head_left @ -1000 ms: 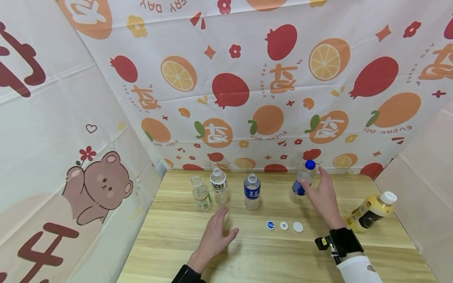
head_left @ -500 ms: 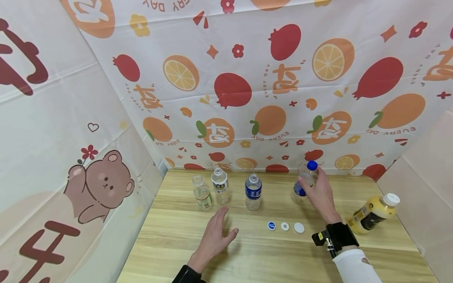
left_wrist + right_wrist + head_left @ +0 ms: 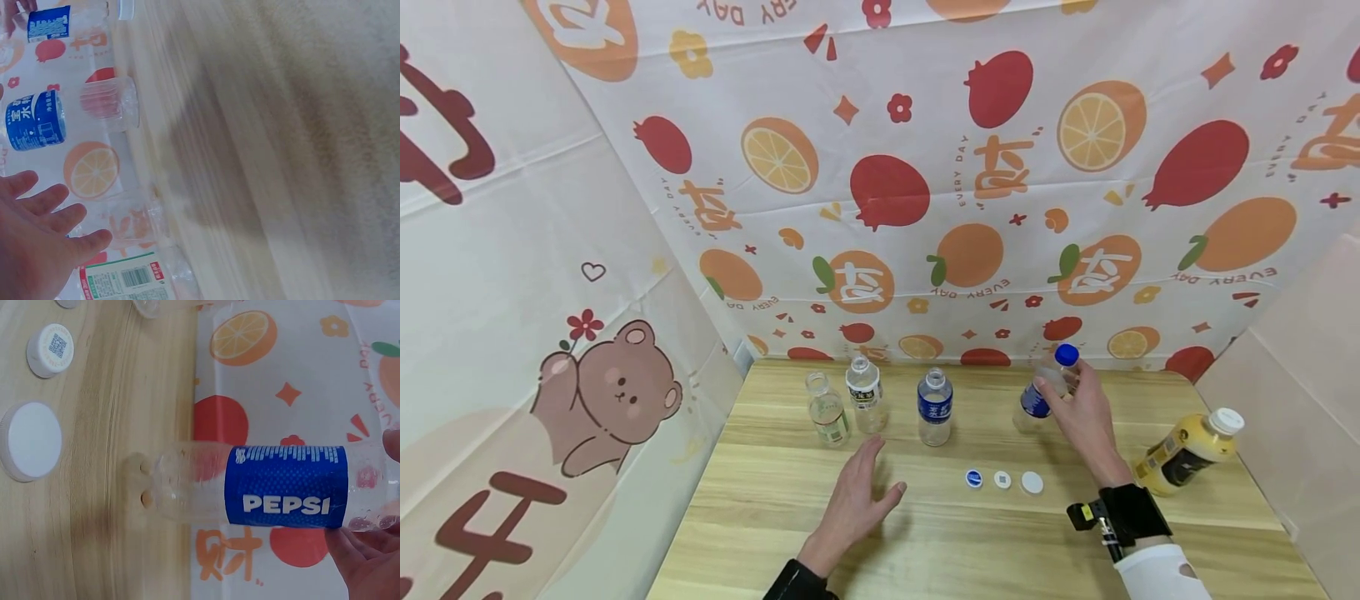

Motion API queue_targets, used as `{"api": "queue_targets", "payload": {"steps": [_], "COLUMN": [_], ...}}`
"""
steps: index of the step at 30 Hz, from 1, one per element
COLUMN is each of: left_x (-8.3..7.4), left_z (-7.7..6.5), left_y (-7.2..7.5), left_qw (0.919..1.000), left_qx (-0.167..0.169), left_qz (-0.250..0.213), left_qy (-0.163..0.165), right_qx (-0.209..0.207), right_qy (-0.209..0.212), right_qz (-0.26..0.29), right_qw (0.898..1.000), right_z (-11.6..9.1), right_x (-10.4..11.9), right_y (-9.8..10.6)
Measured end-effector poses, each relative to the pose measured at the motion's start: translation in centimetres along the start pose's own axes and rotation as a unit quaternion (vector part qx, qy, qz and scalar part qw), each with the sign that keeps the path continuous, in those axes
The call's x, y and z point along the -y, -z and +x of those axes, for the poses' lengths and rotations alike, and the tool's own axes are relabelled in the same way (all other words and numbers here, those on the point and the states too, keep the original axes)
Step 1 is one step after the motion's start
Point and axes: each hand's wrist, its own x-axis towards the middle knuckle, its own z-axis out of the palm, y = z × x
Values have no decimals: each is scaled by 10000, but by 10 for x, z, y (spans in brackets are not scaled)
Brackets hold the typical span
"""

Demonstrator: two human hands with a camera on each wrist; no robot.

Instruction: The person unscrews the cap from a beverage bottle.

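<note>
A person's right grip holds a blue-capped Pepsi bottle at the back of the tabletop, while the left grip, fingers spread wide, hangs near three clear bottles (three loose caps lie in a row between the two grips).

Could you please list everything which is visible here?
Wooden table: one, yellowish, below
Pepsi bottle: one, clear and blue, back right
Yellow bottle: one, yellow, far right
Blue-label bottle: one, clear, back centre
Black-label bottle: one, clear, back left
Green-label bottle: one, clear, leftmost
White caps: two, white, centre
Blue cap: one, blue, white, beside them
Fruit-print sheet: one, multicoloured, behind
Side sheets: two, pale, flanking
Wrist coverings: two, black, on wrists
Sleeve: one, white, right arm
Left hand: one, bare, front left
Right hand: one, bare, gripping Pepsi bottle
</note>
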Motion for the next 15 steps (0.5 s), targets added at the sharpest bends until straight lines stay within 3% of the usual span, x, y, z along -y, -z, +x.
{"api": "queue_targets", "payload": {"steps": [7, 15], "left_x": [-6, -24], "left_z": [10, 22], "left_y": [2, 4], "left_qw": [9999, 9992], "left_qx": [124, 283], "left_qz": [-10, -269], "left_qy": [-2, -81], "right_qx": [-30, -140], "right_qy": [114, 229], "right_qz": [108, 348], "right_qw": [9999, 9990], "right_z": [-12, -30], "right_x": [6, 18], "right_y": [9, 10]}}
